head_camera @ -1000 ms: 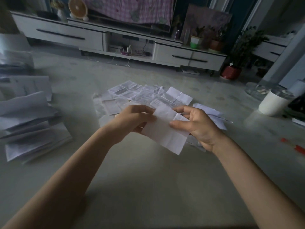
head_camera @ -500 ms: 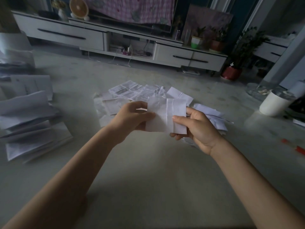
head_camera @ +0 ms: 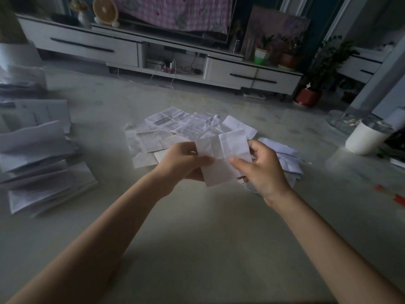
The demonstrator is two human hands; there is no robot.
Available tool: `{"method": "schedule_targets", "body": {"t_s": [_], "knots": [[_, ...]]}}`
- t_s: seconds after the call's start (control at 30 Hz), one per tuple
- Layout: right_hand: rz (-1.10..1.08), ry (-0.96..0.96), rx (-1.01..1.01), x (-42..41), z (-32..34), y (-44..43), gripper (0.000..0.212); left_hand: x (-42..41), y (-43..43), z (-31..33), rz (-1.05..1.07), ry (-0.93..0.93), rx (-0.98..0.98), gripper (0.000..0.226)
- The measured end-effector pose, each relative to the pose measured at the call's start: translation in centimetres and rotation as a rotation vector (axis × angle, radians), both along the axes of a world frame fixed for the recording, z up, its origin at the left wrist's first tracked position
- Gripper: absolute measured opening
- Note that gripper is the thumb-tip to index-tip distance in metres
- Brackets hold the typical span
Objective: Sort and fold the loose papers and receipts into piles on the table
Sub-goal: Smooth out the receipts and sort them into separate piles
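White paper, creased all over with old fold lines, is what's being worked on: one slip [head_camera: 221,154] is held up just above the table [head_camera: 197,238], in front of the loose heap [head_camera: 175,128] of unsorted receipts. It's pinched at its left edge by the left hand [head_camera: 182,161], with the fingers curled. Lower on its right side it's gripped by the right hand [head_camera: 263,170], thumb pressed on the front and fingers tucked behind. So both hands are closed on the same sheet and nothing else is held.

Judging by the vertical crease down the middle, the fold looks about halfway done. For a tidy result the existing crease lines should be followed rather than fought, and corners should be matched before anything is pressed flat. The fold is best run down with a thumb against the table, not in mid-air. Thin receipt paper is easily torn if tugged from both sides, so only light tension is needed. Once flat, it can be dropped on the folded pile [head_camera: 43,167] at the left, well apart from the heap.
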State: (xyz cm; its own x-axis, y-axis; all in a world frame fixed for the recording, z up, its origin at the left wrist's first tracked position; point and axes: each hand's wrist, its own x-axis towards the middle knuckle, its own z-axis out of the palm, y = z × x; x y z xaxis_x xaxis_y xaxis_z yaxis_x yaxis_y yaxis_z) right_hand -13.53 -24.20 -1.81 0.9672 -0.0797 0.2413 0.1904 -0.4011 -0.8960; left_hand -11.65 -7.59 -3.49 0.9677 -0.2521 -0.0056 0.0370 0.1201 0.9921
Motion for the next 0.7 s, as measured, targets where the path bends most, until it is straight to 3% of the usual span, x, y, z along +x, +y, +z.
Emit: {"method": "schedule_targets", "body": {"t_s": [0.1,0.2,0.3,0.37,0.43,0.5,0.6,0.7], "knots": [[-0.113,-0.400,-0.259,-0.6,-0.6,0.7,0.018,-0.5,-0.8,-0.5,-0.032,0.045,-0.063,0.020],[-0.052,-0.775,-0.688,-1.2,-1.4,1.1,0.015,-0.7,-1.3,0.1,-0.044,0.116,-0.201,0.018],[0.015,-0.848,-0.883,-1.0,-2.0,1.1,0.020,-0.5,-0.5,1.0,-0.060,0.266,-0.451,0.049],[0.052,-0.811,-0.923,-1.0,-2.4,1.0,0.034,-0.3,0.0,1.0,-0.100,0.234,-0.420,0.065],[0.067,-0.765,-0.834,-1.0,-2.6,1.2,0.037,-0.3,-0.1,0.7,-0.088,0.149,-0.329,0.051],[0.000,-0.683,-0.587,-1.0,-2.5,1.5,0.029,-0.3,-0.6,0.4,-0.036,0.114,-0.358,0.039],[-0.033,-0.437,-0.251,-0.7,-1.8,1.7,0.015,-0.4,-0.9,0.2,-0.019,0.112,-0.398,0.041],[0.076,-0.144,-0.114,-0.7,-1.5,1.6,0.017,-0.7,-1.3,0.0,0.028,0.071,-0.274,0.043]]}}
